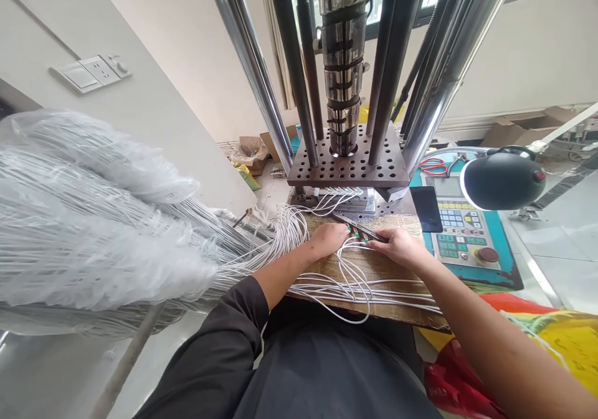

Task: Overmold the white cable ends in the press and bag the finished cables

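Observation:
Over the front of the brown work board (392, 269), my left hand (331, 238) is closed, its fingertips at a small green cable end. What exactly it pinches is partly hidden. My right hand (400, 246) grips the near end of a long dark metal bar (357, 224), which slants away toward the press. Several small green ends of white cables (352, 269) lie along the bar between both hands. Behind them, a metal mold (348, 203) on the press bed holds a row of cable ends, with white cables running out to the left.
A perforated press plate (308, 174) hangs over the mold between chrome columns (255, 51). Plastic-wrapped cable bundles (93, 220) fill the left. To the right are a control panel (460, 235), a black lamp (507, 179) and red-handled pliers (433, 166). Coloured bags (551, 344) lie lower right.

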Demonstrator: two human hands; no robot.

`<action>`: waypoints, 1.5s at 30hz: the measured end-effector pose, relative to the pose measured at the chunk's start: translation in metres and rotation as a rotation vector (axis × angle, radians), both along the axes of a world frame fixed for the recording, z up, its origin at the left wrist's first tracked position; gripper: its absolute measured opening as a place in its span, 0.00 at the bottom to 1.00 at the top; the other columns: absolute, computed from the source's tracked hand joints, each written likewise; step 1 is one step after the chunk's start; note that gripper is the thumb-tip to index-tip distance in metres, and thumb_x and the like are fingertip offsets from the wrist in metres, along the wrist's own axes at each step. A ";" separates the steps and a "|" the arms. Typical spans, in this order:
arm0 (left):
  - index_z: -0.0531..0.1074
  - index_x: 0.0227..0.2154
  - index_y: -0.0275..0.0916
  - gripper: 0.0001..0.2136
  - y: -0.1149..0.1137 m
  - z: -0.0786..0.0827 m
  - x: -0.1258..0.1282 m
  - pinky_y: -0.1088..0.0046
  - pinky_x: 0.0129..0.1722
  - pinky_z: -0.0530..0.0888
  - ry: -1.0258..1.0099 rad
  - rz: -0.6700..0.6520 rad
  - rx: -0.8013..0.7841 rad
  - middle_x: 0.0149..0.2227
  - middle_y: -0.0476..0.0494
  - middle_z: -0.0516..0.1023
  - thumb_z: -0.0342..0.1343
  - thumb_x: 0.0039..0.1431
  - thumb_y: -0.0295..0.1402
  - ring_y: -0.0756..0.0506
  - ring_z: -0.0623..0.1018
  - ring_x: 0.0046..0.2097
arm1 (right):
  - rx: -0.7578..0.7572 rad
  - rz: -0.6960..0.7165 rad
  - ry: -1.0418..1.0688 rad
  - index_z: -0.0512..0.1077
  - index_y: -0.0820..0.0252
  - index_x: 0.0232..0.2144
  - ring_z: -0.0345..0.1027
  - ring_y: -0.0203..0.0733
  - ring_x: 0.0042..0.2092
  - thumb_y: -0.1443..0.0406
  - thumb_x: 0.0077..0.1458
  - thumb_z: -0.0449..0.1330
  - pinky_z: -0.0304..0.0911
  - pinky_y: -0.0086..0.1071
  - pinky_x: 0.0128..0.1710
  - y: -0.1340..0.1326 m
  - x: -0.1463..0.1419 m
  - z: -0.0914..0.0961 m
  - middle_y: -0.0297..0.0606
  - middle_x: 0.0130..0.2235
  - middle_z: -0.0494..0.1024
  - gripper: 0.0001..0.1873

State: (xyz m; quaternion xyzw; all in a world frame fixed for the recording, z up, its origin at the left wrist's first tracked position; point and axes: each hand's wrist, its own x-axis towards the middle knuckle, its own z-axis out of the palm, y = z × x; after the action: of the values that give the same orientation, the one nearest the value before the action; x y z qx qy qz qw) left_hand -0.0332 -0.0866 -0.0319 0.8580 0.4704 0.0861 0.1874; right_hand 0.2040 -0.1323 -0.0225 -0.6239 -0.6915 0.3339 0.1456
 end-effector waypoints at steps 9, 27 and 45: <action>0.77 0.33 0.41 0.16 0.005 0.012 -0.002 0.72 0.34 0.68 -0.024 -0.045 -0.120 0.32 0.46 0.79 0.46 0.69 0.40 0.46 0.74 0.32 | -0.078 0.015 0.091 0.79 0.57 0.31 0.58 0.36 0.27 0.44 0.52 0.59 0.52 0.30 0.26 0.006 0.006 0.005 0.30 0.22 0.69 0.24; 0.72 0.23 0.38 0.15 0.015 0.017 -0.001 0.72 0.28 0.62 -0.105 -0.025 -0.248 0.24 0.50 0.72 0.50 0.64 0.37 0.49 0.68 0.27 | -0.049 0.008 0.056 0.78 0.56 0.29 0.61 0.37 0.28 0.44 0.52 0.59 0.53 0.30 0.27 0.005 0.006 0.000 0.31 0.23 0.71 0.24; 0.78 0.29 0.38 0.10 0.005 -0.003 0.006 0.71 0.35 0.68 -0.148 0.157 0.011 0.34 0.43 0.78 0.61 0.58 0.40 0.47 0.74 0.34 | 0.115 0.009 -0.125 0.81 0.54 0.43 0.73 0.46 0.39 0.46 0.56 0.59 0.62 0.33 0.39 -0.003 0.009 -0.009 0.40 0.37 0.81 0.23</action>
State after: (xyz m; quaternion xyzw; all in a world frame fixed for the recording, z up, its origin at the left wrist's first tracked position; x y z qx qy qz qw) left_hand -0.0268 -0.0812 -0.0352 0.8107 0.5208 0.1661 0.2097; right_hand 0.2129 -0.1350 -0.0315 -0.6309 -0.7201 0.2547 0.1360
